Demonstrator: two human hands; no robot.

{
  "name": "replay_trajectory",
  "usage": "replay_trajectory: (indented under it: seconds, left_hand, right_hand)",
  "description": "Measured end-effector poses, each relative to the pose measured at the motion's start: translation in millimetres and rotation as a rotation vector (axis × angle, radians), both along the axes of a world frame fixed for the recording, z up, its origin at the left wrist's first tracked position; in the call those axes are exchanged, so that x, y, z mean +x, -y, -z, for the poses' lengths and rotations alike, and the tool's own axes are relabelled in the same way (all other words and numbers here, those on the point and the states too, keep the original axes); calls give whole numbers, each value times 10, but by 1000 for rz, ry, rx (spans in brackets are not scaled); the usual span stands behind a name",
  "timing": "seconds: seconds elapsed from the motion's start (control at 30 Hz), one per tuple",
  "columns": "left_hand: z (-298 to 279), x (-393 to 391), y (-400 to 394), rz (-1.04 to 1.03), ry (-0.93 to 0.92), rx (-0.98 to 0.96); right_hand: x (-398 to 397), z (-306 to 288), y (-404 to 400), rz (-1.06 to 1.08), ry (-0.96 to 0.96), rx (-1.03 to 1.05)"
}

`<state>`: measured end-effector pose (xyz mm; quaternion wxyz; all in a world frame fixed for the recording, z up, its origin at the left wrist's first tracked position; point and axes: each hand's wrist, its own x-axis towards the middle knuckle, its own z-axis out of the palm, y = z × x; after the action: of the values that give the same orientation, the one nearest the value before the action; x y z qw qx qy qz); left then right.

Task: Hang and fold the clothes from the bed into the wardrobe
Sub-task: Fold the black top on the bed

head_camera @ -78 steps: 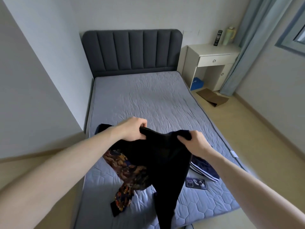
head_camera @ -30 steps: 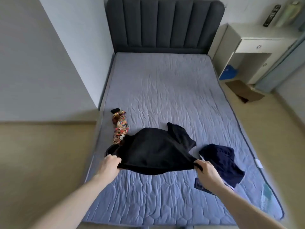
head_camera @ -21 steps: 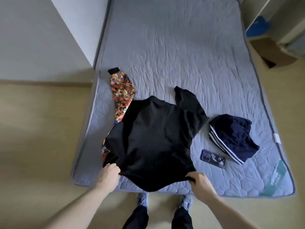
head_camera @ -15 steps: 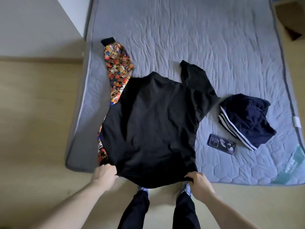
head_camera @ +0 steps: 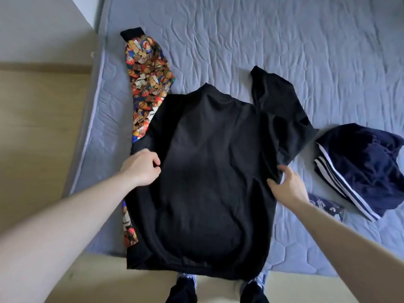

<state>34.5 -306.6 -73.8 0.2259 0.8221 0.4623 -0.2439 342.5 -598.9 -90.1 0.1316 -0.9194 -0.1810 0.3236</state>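
Observation:
A black shirt (head_camera: pixel 209 171) lies spread flat at the foot of the grey-blue bed (head_camera: pixel 284 51), its hem hanging over the mattress edge. Its right sleeve (head_camera: pixel 282 110) is folded up at an angle. My left hand (head_camera: pixel 142 167) grips the shirt's left side with curled fingers. My right hand (head_camera: pixel 286 184) pinches the shirt's right edge just below the sleeve, between thumb and fingers. A colourful patterned garment (head_camera: pixel 146 84) lies partly under the shirt's left side. A crumpled navy garment with white stripes (head_camera: pixel 360 169) sits to the right.
A dark phone (head_camera: pixel 328 206) lies on the mattress between my right forearm and the navy garment, partly hidden by the arm. The wooden floor (head_camera: pixel 39 138) runs along the bed's left side and foot. My feet (head_camera: pixel 216 289) stand under the shirt's hem.
The shirt went from held up to laid flat on the bed. Both hands left the hem and moved up to the shirt's two sides. My view tilted down.

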Motion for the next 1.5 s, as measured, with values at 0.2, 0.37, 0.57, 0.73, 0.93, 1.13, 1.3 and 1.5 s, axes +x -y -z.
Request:
replay_trajectory:
  seconds: [0.2, 0.37, 0.57, 0.73, 0.93, 1.13, 1.3, 1.5]
  left_hand:
    - [391, 559, -660, -53, 11, 123]
    - [788, 796, -1002, -70, 23, 198]
    - [1199, 896, -1393, -91, 44, 290]
    - [1260, 817, -1518, -250, 301, 442]
    - [1061, 545, -1451, -859, 504, 569]
    - [907, 145, -1543, -1052, 373, 282]
    - [757, 242, -1524, -1049, 306, 25]
    - [620, 305, -1775, -1251, 512, 208]
  right_hand:
    - [588, 448, -757, -26, 153, 59]
    - [880, 890, -1175, -56, 227, 93]
    - [1436, 1321, -1371, 242, 328, 131]
    - [1535, 1393, -1257, 345, 255, 37]
    - [1243, 1154, -1190, 508, 242, 303]
    - [1038, 847, -817, 539, 340, 315]
    - [786, 919, -753, -212, 55, -68]
    - [627, 909, -1264, 22, 104, 24]
